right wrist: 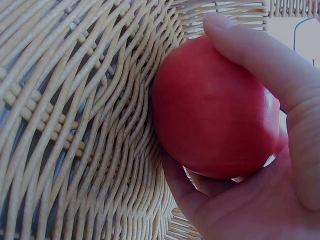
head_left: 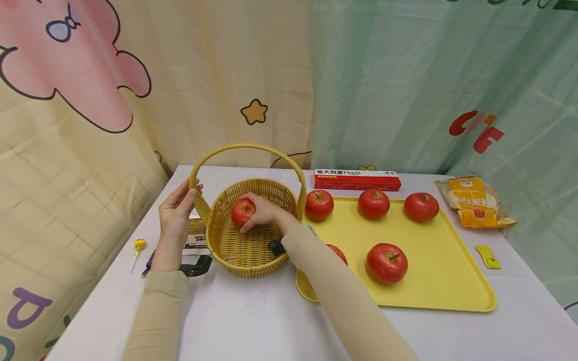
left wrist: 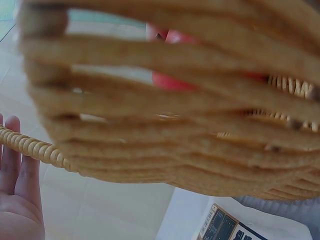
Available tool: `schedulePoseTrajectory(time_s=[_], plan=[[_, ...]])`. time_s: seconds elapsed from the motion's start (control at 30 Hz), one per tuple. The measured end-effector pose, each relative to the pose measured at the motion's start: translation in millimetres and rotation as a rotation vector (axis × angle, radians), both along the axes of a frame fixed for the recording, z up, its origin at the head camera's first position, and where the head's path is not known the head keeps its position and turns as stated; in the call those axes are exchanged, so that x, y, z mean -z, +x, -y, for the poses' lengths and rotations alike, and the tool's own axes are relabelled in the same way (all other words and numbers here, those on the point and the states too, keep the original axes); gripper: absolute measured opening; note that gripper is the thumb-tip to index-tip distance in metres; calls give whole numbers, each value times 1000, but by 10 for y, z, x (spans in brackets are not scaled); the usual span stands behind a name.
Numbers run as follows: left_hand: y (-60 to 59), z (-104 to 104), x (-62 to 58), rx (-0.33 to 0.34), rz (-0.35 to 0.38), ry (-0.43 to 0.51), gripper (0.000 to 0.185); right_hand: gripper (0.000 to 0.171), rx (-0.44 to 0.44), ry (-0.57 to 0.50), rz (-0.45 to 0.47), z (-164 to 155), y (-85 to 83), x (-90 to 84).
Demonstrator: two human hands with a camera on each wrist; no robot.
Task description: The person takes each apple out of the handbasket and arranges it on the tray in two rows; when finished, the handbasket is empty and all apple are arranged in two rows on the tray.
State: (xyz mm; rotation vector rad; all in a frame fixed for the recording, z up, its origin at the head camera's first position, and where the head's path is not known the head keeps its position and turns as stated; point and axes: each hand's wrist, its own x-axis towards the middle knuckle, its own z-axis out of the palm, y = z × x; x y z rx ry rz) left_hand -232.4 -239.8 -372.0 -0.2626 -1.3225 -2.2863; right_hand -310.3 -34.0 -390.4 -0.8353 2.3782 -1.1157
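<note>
A wicker basket (head_left: 250,271) with a tall arched handle (head_left: 248,146) stands left of a yellow tray. My left hand (head_left: 176,213) holds the handle low on its left side, thumb in front and fingers behind; the left wrist view shows those fingers (left wrist: 27,182) against the wrapped cane. Inside the basket, my right hand (head_left: 263,213) grips a red apple (head_left: 242,212). Seen from the right wrist, thumb and fingers curl round the apple (right wrist: 215,110), which is right beside the woven wall (right wrist: 115,115). No other apple shows in the basket.
Several red apples (head_left: 387,263) sit on the yellow tray (head_left: 438,265); the right sleeve partly covers one. Behind lies a pasta box (head_left: 356,181). To the right are a bag of grain (head_left: 474,201) and a yellow packet (head_left: 487,256). A lollipop (head_left: 138,245) lies far left.
</note>
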Motion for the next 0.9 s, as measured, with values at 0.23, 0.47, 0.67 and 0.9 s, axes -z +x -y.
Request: schedulePoseTrajectory(time_s=[0.23, 0.47, 0.67, 0.9], plan=[[-7, 7, 3, 4, -4, -1, 31, 85, 8, 20, 12, 8, 19, -28], [-6, 8, 10, 7, -13, -7, 31, 84, -17, 26, 4, 38, 26, -53], [-8, 4, 15, 10, -7, 5, 32, 82, -107, -3, -44, 148, 101, -247], [-15, 13, 17, 7, -7, 0, 32, 80, -277, 60, -139, 161, 229, -563]])
